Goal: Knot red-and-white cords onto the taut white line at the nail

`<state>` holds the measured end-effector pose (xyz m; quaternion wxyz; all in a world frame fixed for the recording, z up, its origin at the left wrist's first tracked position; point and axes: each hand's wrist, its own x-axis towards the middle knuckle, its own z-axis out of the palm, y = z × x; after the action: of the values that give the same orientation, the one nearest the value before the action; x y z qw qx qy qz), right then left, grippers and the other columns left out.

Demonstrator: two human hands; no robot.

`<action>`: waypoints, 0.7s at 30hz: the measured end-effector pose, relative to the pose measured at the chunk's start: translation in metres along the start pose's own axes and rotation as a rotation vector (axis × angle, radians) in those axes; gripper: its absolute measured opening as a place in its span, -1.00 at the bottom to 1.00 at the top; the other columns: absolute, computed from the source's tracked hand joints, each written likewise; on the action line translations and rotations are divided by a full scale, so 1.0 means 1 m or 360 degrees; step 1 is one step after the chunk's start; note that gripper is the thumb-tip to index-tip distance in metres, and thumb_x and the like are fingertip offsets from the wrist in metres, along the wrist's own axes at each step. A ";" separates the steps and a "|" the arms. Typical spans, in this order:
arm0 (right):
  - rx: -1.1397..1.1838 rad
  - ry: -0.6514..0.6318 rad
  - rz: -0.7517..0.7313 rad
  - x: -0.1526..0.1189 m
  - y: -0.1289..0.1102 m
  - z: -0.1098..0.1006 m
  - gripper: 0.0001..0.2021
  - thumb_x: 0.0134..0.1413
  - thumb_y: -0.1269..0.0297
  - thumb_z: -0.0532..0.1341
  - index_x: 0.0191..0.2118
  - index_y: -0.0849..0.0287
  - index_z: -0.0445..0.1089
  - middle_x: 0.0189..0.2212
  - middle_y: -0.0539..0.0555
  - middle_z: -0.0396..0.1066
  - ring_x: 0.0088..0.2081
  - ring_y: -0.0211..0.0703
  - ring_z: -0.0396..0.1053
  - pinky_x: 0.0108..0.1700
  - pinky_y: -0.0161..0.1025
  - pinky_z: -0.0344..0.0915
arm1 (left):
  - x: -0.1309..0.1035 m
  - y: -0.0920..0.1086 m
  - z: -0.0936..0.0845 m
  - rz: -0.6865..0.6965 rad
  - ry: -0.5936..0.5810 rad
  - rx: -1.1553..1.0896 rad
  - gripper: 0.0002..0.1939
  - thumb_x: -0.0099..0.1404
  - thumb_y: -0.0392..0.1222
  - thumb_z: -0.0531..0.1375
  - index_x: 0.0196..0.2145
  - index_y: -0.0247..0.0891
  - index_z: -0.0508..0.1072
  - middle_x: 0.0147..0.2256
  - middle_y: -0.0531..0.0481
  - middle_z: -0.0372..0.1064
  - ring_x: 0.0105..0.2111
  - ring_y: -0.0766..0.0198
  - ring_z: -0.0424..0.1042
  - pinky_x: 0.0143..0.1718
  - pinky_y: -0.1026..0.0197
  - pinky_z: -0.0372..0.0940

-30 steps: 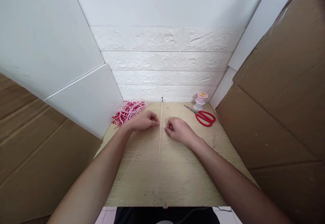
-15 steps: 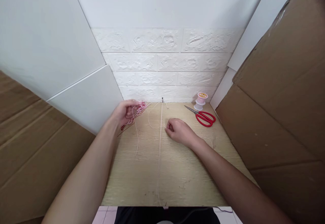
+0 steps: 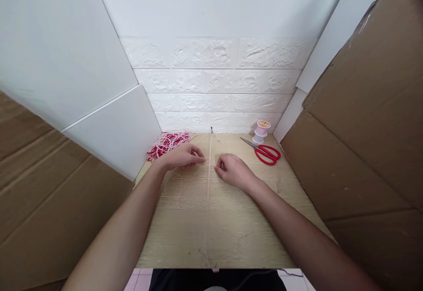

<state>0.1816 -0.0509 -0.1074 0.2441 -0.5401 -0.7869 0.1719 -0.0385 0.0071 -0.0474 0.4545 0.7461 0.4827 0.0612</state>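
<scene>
Pale cords (image 3: pixel 208 203) run taut from a small nail (image 3: pixel 211 129) at the back of the wooden board down to its front edge. To their left, my left hand (image 3: pixel 185 155) is closed in a pinch on a thin pale thread, whose loose part (image 3: pixel 189 186) curls on the board below. My right hand (image 3: pixel 234 171) lies just right of the cords, thumb and forefinger pressed together at the same thread where it crosses them. How the thread passes around the cords is too fine to tell.
A tangled heap of red and white cord (image 3: pixel 170 140) lies at the back left, behind my left hand. Red-handled scissors (image 3: pixel 268 153) and two stacked spools (image 3: pixel 262 128) are at the back right. Cardboard panels (image 3: pixel 360 106) flank both sides; a white brick-patterned wall (image 3: pixel 218 79) rises behind.
My left hand has left the red and white cord heap and moved right and toward me, close to the taut cords. The loose thread has shifted; my right hand has stayed in place.
</scene>
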 end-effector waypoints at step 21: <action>-0.0013 -0.0047 0.0027 -0.001 -0.001 0.000 -0.89 0.16 0.30 0.18 -0.36 0.20 0.36 -0.37 0.05 0.40 -0.35 -0.26 0.26 -0.31 -0.30 0.07 | 0.015 -0.014 0.002 -0.0025 0.0714 -0.0177 -0.80 0.11 -0.09 0.14 -0.52 -0.28 0.30 -0.58 0.07 0.12 -0.59 0.38 0.07 -0.59 0.29 -0.09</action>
<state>0.1814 -0.0516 -0.1069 0.2288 -0.5450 -0.7865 0.1788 -0.0390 0.0191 -0.0646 0.3766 0.6838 0.5733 0.2487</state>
